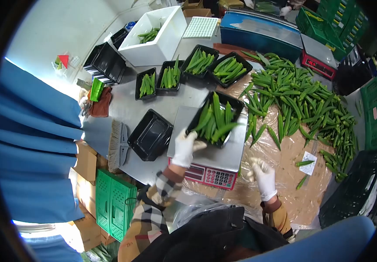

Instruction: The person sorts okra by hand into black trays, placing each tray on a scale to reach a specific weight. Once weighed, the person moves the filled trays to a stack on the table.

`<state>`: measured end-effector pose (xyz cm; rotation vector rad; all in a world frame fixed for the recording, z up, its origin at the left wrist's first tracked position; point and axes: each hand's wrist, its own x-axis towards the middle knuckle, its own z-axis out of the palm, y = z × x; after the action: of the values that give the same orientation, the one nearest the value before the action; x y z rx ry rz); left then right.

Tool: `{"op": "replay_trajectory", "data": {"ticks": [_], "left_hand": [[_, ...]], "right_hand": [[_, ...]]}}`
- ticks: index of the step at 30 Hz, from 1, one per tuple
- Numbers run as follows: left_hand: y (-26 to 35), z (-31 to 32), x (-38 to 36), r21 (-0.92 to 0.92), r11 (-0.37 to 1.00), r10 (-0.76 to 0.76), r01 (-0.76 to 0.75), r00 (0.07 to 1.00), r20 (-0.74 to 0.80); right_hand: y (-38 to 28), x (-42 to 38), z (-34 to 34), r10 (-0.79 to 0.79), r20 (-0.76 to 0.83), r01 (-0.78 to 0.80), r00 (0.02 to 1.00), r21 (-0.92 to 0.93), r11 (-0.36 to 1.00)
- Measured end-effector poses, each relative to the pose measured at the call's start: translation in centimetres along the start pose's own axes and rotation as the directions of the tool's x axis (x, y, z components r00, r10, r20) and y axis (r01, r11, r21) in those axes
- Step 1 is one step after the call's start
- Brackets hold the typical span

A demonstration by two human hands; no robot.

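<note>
My left hand (186, 149), in a white glove, is at the lower left corner of a black tray (235, 106) of okra (214, 120); whether its fingers grip the rim is unclear. That tray is over the metal plate of a red scale (212, 175). My right hand (262, 176), also gloved in white, is right of the scale above the plastic-covered cardboard (284, 192), its fingers bent and their tips blurred. An empty black tray (150, 134) stands left of the scale. Loose okra (293, 94) is heaped at the right.
Several okra-filled black trays (169, 77) stand behind, near a white foam box (153, 37). A brush (118, 145) lies at the left edge. Green crates (375, 114) stand at the right, and another scale (318, 56) is at the back right.
</note>
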<state>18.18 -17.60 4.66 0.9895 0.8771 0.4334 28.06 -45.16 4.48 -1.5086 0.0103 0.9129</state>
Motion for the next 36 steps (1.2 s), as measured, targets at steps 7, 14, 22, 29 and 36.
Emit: {"op": "replay_trajectory", "data": {"ticks": [7,14,22,29,36], "left_hand": [[4.5,5.6,18.8,-0.036,0.989,0.146,-0.143,0.984,0.101],[5.1,6.8,23.2,0.224,0.974,0.011,-0.041,0.991,0.135],[4.5,-10.2,8.5,0.718,0.393,0.669,-0.575,0.714,0.206],[-3.3,-22.0,-1.2,0.92,-0.161,0.559,-0.358,0.735,0.384],[-1.5,-26.5,1.6,0.86,0.412,0.452,-0.3,0.887,0.093]], "right_hand": [[8.1,-0.3,-3.3,0.021,-0.058,-0.019,0.998,0.031,0.999],[10.3,-1.8,-6.0,-0.132,-0.19,0.112,0.973,-0.112,0.987],[11.9,-2.5,-19.1,-0.424,-0.753,-0.019,0.503,-0.5,0.866],[13.0,0.7,-24.0,-0.489,-0.768,-0.257,0.413,-0.614,0.746],[7.8,3.8,-23.5,-0.711,-0.488,-0.109,0.505,-0.854,0.509]]}}
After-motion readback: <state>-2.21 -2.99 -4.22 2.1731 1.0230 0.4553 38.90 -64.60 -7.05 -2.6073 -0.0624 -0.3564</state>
